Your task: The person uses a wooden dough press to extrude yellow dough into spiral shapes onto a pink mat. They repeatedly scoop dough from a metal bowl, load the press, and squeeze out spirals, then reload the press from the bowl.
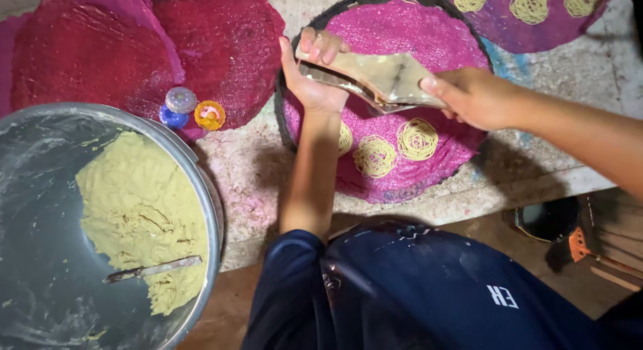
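My left hand (311, 72) and my right hand (469, 95) both grip a dough-smeared wooden press (375, 79) held level over a round pink woven tray (429, 35). The left hand wraps the press's left end, the right hand its right end. Below the press, three pale yellow dough spirals (416, 138) lie on the tray's near part. A large steel bowl (40, 269) at the lower left holds yellow dough (140, 216) with a metal spoon (153, 269) lying in it.
Red and pink round mats (134, 48) overlap at the upper left. Another purple tray (536, 15) with several spirals sits at the top right. A small blue bottle (177, 109) and an orange lid (209, 115) stand near the bowl. The stained worktop edge (469, 202) runs in front of me.
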